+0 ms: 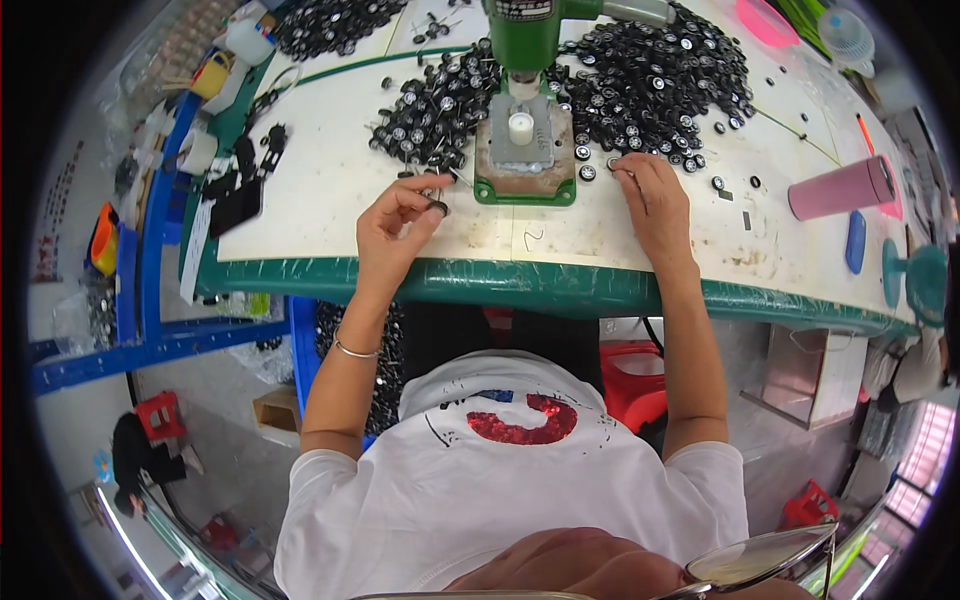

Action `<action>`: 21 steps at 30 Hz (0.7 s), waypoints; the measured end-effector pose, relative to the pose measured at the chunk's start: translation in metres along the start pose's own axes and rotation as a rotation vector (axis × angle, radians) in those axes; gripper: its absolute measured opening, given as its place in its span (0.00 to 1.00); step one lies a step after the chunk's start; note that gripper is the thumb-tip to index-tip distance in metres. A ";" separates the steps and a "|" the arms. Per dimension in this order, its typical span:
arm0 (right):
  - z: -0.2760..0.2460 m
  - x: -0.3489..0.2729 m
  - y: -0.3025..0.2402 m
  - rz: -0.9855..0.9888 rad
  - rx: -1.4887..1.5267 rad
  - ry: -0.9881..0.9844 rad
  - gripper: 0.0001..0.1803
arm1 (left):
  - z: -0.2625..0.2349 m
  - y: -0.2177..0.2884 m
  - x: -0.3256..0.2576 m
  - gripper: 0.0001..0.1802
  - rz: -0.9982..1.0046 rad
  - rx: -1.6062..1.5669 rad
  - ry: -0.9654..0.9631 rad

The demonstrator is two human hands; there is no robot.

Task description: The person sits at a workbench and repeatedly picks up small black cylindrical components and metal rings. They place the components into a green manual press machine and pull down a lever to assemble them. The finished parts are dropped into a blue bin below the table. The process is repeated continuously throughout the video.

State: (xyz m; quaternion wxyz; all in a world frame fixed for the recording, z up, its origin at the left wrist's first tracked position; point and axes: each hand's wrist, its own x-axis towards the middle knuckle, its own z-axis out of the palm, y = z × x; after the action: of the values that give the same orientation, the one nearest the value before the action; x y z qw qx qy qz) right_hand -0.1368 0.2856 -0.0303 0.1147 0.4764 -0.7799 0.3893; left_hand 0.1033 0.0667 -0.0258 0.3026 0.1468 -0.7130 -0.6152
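A green press (523, 40) stands at the middle of the table, with a white round holder (521, 127) on its metal base (520, 180). To the left of the base, my left hand (390, 235) is closed on a small black toy wheel (437, 208); thin metal axles show by its fingers. My right hand (655, 205) lies right of the base, its thumb and fingers pinched around a small wheel (613, 163), mostly covered by the fingertips. Loose wheels (586, 173) lie between that hand and the press.
Heaps of black wheels lie behind my right hand (655, 90) and behind my left (440, 110), where axles stick out. A pink tumbler (835, 190) and a blue flat case (856, 242) are at the right. A black phone (237, 207) lies at the left. The table has a green edge (520, 283).
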 end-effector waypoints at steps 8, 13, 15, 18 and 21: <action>0.020 0.032 -0.032 0.124 0.514 0.031 0.10 | 0.019 0.004 0.054 0.08 -0.166 -0.443 -0.017; 0.041 0.060 -0.062 -0.031 0.416 -0.008 0.12 | 0.028 -0.004 0.053 0.09 -0.181 -0.481 0.046; 0.050 0.059 -0.056 0.007 0.419 -0.007 0.12 | 0.025 -0.005 0.054 0.09 -0.202 -0.473 0.051; 0.056 0.056 -0.060 0.150 0.520 -0.029 0.13 | 0.024 -0.004 0.056 0.08 -0.215 -0.428 0.060; 0.061 0.054 -0.061 0.152 0.503 -0.043 0.14 | 0.032 0.003 0.064 0.08 -0.157 -0.362 0.030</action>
State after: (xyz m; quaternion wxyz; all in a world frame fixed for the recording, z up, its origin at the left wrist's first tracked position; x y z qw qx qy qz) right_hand -0.1026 0.1918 -0.0114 -0.0537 0.4384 -0.6943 0.5682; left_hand 0.0351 0.0555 -0.0083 0.2855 0.1542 -0.5724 -0.7530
